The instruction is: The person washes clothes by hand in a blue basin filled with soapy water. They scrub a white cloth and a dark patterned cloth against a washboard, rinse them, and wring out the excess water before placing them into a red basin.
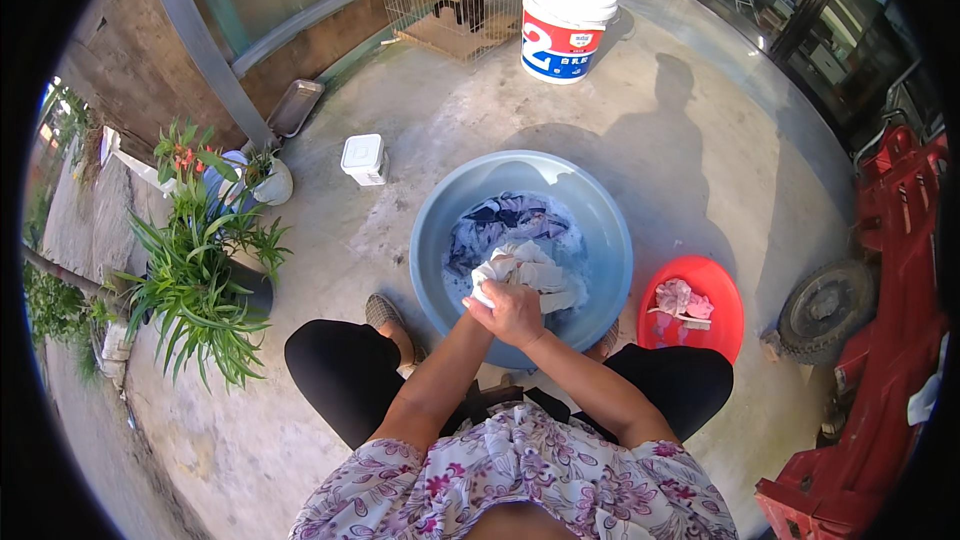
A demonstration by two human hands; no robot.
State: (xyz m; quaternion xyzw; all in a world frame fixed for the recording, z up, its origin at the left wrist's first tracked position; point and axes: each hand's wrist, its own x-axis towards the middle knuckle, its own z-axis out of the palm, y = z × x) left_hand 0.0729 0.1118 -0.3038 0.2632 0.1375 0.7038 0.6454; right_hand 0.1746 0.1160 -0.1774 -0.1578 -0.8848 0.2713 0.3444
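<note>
Both my hands are together over the near part of a large blue plastic basin [521, 165]. My right hand [516, 311] is closed on a wet white cloth [544, 281], whose far end hangs down into soapy water. My left hand [480, 307] is at the same bunched end of the cloth, partly hidden by my right hand; its fingers seem wrapped round the cloth. Dark and purple wet clothes [510, 217] lie in the suds beyond the white cloth.
Right of the blue basin stands a red basin [731, 300] with pink cloth [679, 298] and a brush [686, 321]. A white bucket [566, 22], a small white tub [365, 159], a wire cage [420, 7], potted plants [202, 277] and a wheeled red metal frame [900, 240] stand around.
</note>
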